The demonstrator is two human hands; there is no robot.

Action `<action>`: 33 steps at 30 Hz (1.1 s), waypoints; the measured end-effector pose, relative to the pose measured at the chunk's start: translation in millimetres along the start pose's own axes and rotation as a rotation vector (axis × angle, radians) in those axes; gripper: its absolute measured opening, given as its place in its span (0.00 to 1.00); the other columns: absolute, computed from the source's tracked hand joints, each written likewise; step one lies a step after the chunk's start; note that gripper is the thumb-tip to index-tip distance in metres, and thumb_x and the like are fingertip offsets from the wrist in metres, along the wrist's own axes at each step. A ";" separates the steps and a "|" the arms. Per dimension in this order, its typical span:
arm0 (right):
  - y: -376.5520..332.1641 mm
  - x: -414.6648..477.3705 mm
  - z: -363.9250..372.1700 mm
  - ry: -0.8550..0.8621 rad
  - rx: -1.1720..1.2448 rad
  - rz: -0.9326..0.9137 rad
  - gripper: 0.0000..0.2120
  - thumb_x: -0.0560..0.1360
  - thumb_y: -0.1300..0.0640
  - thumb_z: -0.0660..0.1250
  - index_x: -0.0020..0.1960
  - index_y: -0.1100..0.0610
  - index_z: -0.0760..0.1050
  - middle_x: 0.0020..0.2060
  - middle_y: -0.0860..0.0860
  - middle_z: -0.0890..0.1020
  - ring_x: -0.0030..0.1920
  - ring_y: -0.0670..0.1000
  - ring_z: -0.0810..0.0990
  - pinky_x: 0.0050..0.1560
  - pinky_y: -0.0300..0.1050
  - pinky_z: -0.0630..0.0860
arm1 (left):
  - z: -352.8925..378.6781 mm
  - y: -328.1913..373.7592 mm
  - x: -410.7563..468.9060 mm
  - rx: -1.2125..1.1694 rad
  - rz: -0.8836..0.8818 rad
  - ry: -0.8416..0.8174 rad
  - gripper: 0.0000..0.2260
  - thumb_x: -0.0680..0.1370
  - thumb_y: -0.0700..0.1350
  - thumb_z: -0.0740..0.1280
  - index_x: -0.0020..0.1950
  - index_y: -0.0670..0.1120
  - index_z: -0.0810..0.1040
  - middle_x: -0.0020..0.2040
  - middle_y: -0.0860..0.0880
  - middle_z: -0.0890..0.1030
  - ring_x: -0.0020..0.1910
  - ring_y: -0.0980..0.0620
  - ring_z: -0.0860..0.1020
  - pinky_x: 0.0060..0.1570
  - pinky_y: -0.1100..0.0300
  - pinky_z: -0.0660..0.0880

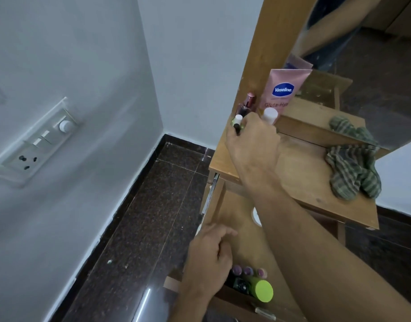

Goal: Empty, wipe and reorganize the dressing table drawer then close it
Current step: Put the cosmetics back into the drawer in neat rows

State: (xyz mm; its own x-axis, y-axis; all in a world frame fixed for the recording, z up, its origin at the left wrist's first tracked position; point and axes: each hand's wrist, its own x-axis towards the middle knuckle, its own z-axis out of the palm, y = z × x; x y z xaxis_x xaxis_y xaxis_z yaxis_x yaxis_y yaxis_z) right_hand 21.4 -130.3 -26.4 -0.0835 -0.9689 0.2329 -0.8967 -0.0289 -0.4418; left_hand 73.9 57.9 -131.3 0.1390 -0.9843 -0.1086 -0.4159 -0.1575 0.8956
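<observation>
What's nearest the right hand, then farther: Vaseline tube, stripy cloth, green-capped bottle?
1. Vaseline tube, just behind the right hand.
2. Stripy cloth, at the tabletop's right.
3. Green-capped bottle, down in the open drawer.

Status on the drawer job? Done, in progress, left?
Done: drawer open, most of its floor bare; Vaseline tube stands on the tabletop.
In hand: right hand pinches a small bottle beside it; placing or fetching, can't tell.
Left: green-capped bottle and purple-capped bottles sit in the drawer, cloth lies on top, drawer not closed.
</observation>
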 end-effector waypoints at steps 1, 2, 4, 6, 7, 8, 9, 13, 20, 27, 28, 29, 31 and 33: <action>1.9 1.3 4.0 -0.006 -0.018 0.016 0.11 0.80 0.49 0.65 0.56 0.56 0.77 0.47 0.53 0.82 0.47 0.57 0.81 0.41 0.46 0.72 | 0.3 -0.8 0.0 -0.012 0.000 0.007 0.19 0.71 0.39 0.58 0.51 0.54 0.83 0.49 0.61 0.81 0.38 0.63 0.77 0.39 0.69 0.70; 4.1 1.5 7.4 -0.008 -0.028 0.028 0.11 0.80 0.49 0.65 0.55 0.56 0.78 0.46 0.53 0.82 0.46 0.57 0.81 0.41 0.46 0.74 | 0.2 -1.3 0.0 -0.022 0.006 0.015 0.18 0.71 0.39 0.58 0.51 0.54 0.83 0.49 0.61 0.82 0.39 0.63 0.77 0.40 0.69 0.71; 8.7 2.0 12.2 0.004 -0.021 0.035 0.11 0.80 0.49 0.65 0.53 0.56 0.79 0.44 0.53 0.83 0.43 0.56 0.81 0.41 0.47 0.77 | -0.3 -0.6 -0.1 -0.047 0.018 0.036 0.18 0.71 0.39 0.58 0.51 0.53 0.83 0.48 0.60 0.82 0.43 0.62 0.78 0.41 0.67 0.73; 10.1 2.1 14.4 0.007 -0.006 0.035 0.10 0.79 0.50 0.65 0.52 0.55 0.79 0.43 0.52 0.83 0.39 0.53 0.78 0.39 0.44 0.75 | -1.2 0.4 -0.7 -0.091 0.022 0.070 0.17 0.73 0.38 0.58 0.51 0.51 0.84 0.45 0.60 0.82 0.39 0.61 0.78 0.38 0.67 0.71; 10.0 2.1 13.9 0.010 0.005 0.030 0.09 0.79 0.50 0.66 0.52 0.55 0.80 0.42 0.51 0.83 0.38 0.52 0.76 0.39 0.43 0.74 | -1.5 0.3 -1.3 -0.124 0.026 0.105 0.17 0.74 0.37 0.58 0.50 0.50 0.84 0.43 0.59 0.82 0.37 0.60 0.78 0.37 0.68 0.71; 9.8 1.9 12.4 0.013 0.020 0.024 0.09 0.79 0.50 0.66 0.51 0.55 0.80 0.41 0.50 0.83 0.37 0.50 0.75 0.39 0.42 0.73 | -2.5 0.4 -2.6 -0.164 0.031 0.155 0.17 0.75 0.36 0.58 0.50 0.49 0.84 0.42 0.58 0.82 0.37 0.60 0.78 0.37 0.68 0.72; 9.7 1.0 9.8 0.021 0.038 0.014 0.09 0.78 0.50 0.67 0.50 0.55 0.80 0.40 0.49 0.82 0.37 0.49 0.75 0.38 0.41 0.73 | -3.9 0.1 -3.6 -0.215 0.035 0.216 0.16 0.76 0.35 0.58 0.51 0.47 0.84 0.43 0.57 0.82 0.40 0.59 0.80 0.40 0.67 0.74; 17.4 -25.2 -15.4 0.009 0.174 -0.009 0.06 0.74 0.49 0.70 0.44 0.51 0.79 0.35 0.43 0.81 0.34 0.42 0.77 0.35 0.31 0.70 | -9.3 3.1 -4.1 -0.422 -0.035 0.426 0.16 0.77 0.36 0.55 0.52 0.42 0.83 0.47 0.50 0.84 0.51 0.51 0.83 0.51 0.60 0.79; 77.8 -112.8 -49.8 -0.461 0.246 -0.003 0.05 0.70 0.50 0.77 0.40 0.49 0.82 0.33 0.41 0.83 0.33 0.41 0.80 0.31 0.36 0.74 | -13.0 8.2 -0.1 -0.573 -0.127 0.504 0.16 0.76 0.40 0.54 0.48 0.43 0.83 0.46 0.47 0.84 0.50 0.46 0.82 0.50 0.55 0.77; 89.4 -136.2 -31.0 -0.832 0.285 0.044 0.02 0.76 0.58 0.73 0.44 0.55 0.82 0.39 0.45 0.86 0.21 0.44 0.79 0.21 0.36 0.71 | -11.9 7.9 -3.7 -0.458 -0.097 0.505 0.17 0.77 0.42 0.53 0.47 0.44 0.83 0.45 0.49 0.84 0.49 0.49 0.82 0.50 0.50 0.78; 88.2 -136.1 -27.7 -0.857 0.271 0.020 0.02 0.76 0.58 0.73 0.44 0.55 0.82 0.40 0.46 0.86 0.20 0.44 0.79 0.22 0.37 0.72 | -11.8 7.5 -4.2 -0.449 -0.092 0.507 0.17 0.77 0.42 0.53 0.47 0.45 0.83 0.45 0.50 0.84 0.50 0.49 0.82 0.50 0.49 0.78; 87.4 -135.4 -24.3 -0.887 0.258 -0.001 0.02 0.76 0.58 0.73 0.44 0.55 0.82 0.39 0.45 0.85 0.20 0.44 0.79 0.21 0.37 0.72 | -11.6 7.3 -4.1 -0.442 -0.088 0.508 0.17 0.77 0.42 0.53 0.47 0.45 0.83 0.45 0.50 0.84 0.50 0.49 0.82 0.51 0.49 0.78; 85.9 -132.5 -17.7 -0.950 0.239 -0.042 0.02 0.77 0.59 0.71 0.45 0.55 0.82 0.32 0.45 0.84 0.20 0.45 0.78 0.18 0.38 0.70 | -11.4 6.4 -4.0 -0.416 -0.073 0.511 0.17 0.77 0.43 0.54 0.47 0.46 0.83 0.46 0.51 0.84 0.50 0.48 0.81 0.51 0.47 0.78; 85.6 -128.2 -12.2 -0.999 0.198 -0.110 0.04 0.76 0.60 0.70 0.44 0.54 0.81 0.28 0.44 0.83 0.20 0.48 0.79 0.17 0.40 0.70 | -11.3 5.1 -4.4 -0.392 -0.053 0.510 0.16 0.77 0.42 0.54 0.47 0.46 0.82 0.46 0.51 0.84 0.50 0.47 0.81 0.50 0.45 0.78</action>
State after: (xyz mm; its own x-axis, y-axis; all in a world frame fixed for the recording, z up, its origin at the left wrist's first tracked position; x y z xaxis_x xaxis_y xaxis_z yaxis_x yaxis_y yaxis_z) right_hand -49.9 -5.6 -83.5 0.4767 -0.7178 -0.5074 -0.7819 -0.0824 -0.6179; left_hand 81.3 62.3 -121.3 0.6002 -0.7995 -0.0245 -0.0511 -0.0689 0.9963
